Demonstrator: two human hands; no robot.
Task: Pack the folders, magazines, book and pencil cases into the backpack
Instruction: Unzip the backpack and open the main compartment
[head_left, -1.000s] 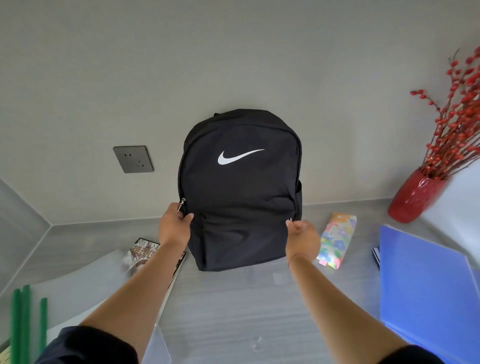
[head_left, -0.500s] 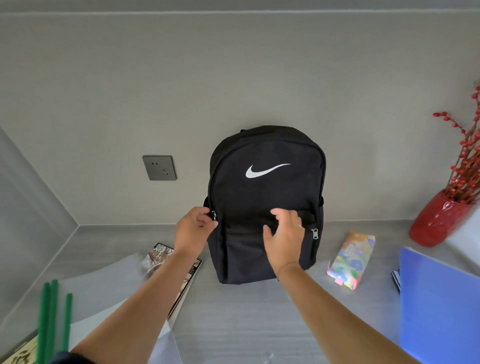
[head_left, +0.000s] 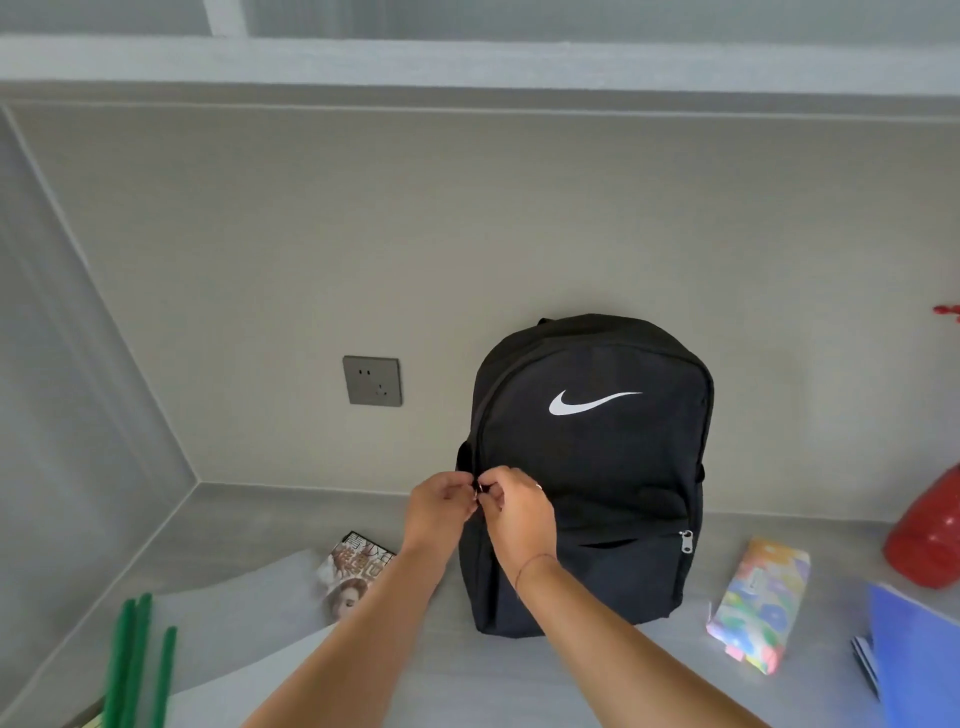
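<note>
Having crossed from the pocket, right hand (head_left: 517, 512) now beside left hand (head_left: 441, 506), both pinched on zipper pull (head_left: 480, 488); backpack (head_left: 597, 467) upright, zipped, black.

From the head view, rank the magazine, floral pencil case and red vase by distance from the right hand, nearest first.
Measured from the right hand at the backpack zipper:
1. Magazine, lower left beside the backpack.
2. Floral pencil case, lower right.
3. Red vase, far right edge.

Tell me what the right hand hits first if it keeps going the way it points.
The right hand points at the backpack; it would press straight into the black fabric by the zipper, probably at once.
</note>
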